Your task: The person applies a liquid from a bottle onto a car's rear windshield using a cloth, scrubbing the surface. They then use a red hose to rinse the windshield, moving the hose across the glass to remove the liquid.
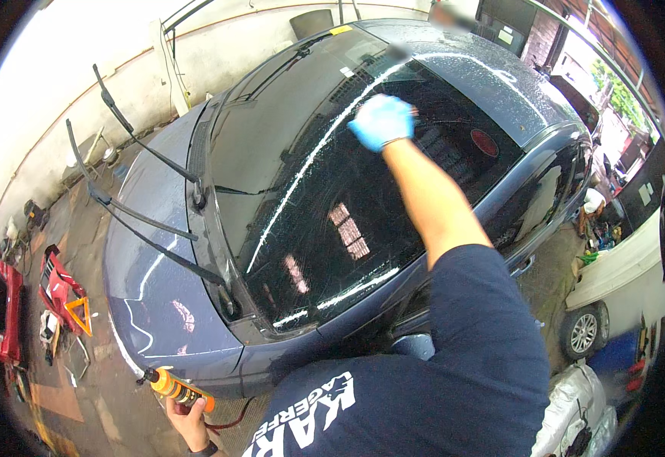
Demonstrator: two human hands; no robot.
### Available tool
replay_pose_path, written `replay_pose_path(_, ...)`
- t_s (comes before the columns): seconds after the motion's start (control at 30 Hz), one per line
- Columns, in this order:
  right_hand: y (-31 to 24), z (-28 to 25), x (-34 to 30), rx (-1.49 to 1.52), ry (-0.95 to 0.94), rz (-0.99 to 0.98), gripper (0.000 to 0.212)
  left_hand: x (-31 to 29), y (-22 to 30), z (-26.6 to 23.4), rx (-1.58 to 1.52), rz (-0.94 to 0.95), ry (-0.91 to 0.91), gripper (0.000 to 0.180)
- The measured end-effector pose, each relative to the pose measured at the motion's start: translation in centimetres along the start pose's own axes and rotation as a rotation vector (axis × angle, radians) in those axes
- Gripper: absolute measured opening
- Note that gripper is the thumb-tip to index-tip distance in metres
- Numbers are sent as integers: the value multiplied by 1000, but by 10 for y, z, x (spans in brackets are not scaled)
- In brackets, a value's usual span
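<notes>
One dark windshield (310, 190) forms the work surface, its glass crossed by bright white streaks; the right hand (387, 126) is over its upper part, under one light-blue covering (374, 122), cloth or glove, so whether it is open or closed I cannot tell. The left hand (189, 423), fingers wrapped around one orange bottle (174, 387), is beside the front of the one dark-blue car (172, 305), whose roof is beaded with droplets. Two wiper arms (169, 250) stand raised off the glass. The workshop has a pale wall (81, 84) and a stained floor (108, 407) bearing two red car parts (14, 305) and one orange triangle (76, 302); right, one wheel (581, 333).
</notes>
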State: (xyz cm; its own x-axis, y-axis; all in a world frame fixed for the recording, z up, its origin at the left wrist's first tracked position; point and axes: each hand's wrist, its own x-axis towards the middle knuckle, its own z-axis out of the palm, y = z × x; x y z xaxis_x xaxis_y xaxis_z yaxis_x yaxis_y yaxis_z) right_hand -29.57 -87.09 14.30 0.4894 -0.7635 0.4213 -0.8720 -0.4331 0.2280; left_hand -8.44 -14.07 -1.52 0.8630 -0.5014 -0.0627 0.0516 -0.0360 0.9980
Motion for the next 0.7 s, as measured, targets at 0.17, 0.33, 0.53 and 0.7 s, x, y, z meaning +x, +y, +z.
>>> replay_pose_path(0.17, -254, 21, -126, 165, -62, -489, 28, 0, 0, -1, -6, 1, 29, 61)
replay_pose_path(0.33, -399, 74, -267, 480, 237, -555, 36, 8, 4, 3, -9, 36, 50, 63)
replay_pose_path(0.53, -340, 36, -136, 307, -298, -505, 32, 37, -13, -18, -2, 56, 89, 66)
replay_pose_path(0.7, -170, 46, 44, 113, -91, -226, 37, 67, -17, -43, -31, 132, 176, 76)
